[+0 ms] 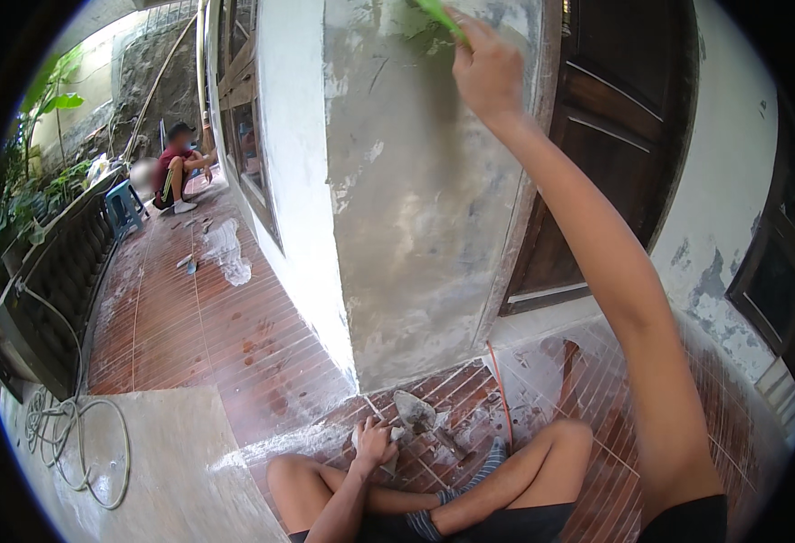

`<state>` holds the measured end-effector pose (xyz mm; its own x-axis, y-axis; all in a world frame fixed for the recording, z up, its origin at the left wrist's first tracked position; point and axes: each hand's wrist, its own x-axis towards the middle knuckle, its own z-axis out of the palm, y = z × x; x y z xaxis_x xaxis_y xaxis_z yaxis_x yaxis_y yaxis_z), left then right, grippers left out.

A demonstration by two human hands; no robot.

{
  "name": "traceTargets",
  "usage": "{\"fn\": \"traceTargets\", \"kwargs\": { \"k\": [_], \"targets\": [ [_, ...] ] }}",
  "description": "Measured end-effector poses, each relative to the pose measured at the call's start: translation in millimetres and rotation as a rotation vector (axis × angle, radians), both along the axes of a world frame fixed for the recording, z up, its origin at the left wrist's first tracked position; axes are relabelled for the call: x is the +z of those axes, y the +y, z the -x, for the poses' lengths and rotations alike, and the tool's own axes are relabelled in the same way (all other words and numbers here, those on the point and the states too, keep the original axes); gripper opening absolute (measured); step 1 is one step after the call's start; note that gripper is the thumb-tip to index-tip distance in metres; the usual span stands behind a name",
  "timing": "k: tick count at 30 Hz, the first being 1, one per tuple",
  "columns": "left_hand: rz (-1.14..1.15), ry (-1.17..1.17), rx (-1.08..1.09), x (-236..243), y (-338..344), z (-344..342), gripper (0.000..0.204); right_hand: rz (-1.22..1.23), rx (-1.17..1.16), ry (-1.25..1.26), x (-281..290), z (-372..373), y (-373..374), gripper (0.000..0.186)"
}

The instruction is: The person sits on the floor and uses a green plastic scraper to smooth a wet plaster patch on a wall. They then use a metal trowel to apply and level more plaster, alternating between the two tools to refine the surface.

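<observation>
My right hand [491, 77] is raised high against the plastered wall [407, 262], closed around a slim bright green tool [441, 16]. The tool's far end runs out of the top of the picture, so its kind cannot be told. Low down by my crossed legs, my left hand [377, 445] has its fingers curled over something pale and greyish. Most of that thing is covered by the hand. Just right of it, a pointed trowel [416, 412] with cement on its blade lies on the tiles, handle toward my feet.
A dark wooden door [597, 154] stands right of the wall. An orange cord or strip [502, 389] lies nearby. Left are a coiled hose [81, 448], a balustrade [53, 281] and a blue stool [124, 208]. Another person [178, 172] squats farther back along the tiled floor [234, 335].
</observation>
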<state>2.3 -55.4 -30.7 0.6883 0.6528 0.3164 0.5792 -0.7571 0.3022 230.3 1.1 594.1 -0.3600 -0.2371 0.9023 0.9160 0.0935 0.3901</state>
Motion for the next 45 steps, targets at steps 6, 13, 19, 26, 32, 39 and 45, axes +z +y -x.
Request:
{"fn": "traceTargets", "kwargs": {
  "k": [6, 13, 19, 26, 32, 39, 45],
  "targets": [
    [0.123, 0.135, -0.007, -0.3, 5.4, -1.9, 0.039, 0.493, -0.234, -0.242, -138.8, 27.1, 22.9, 0.044],
    [0.070, 0.062, 0.003, -5.5, 2.2, -2.0, 0.035, 0.571, 0.012, -0.682, -134.5, 16.8, -11.5, 0.043],
    [0.049, 0.039, 0.006, -8.8, 3.7, -2.7, 0.035, 0.225, -0.068, -0.033, -39.9, 6.3, 10.0, 0.055],
    [0.073, 0.009, 0.007, -2.1, 1.3, -2.7, 0.034, 0.647, -0.077, -0.604, -179.5, 27.4, 1.2, 0.051],
    [0.123, 0.086, -0.013, 3.1, 3.2, -2.8, 0.037, 0.591, -0.154, 0.001, -60.7, 13.3, -9.0, 0.050],
    [0.112, 0.067, -0.006, 0.2, 3.6, -2.0, 0.037, 0.337, -0.240, -0.068, -109.9, 15.5, 35.3, 0.051],
    [0.114, 0.044, 0.000, -3.0, 3.0, -2.4, 0.038, 0.573, -0.167, -0.370, -225.4, 49.1, 20.1, 0.062]
  ]
}}
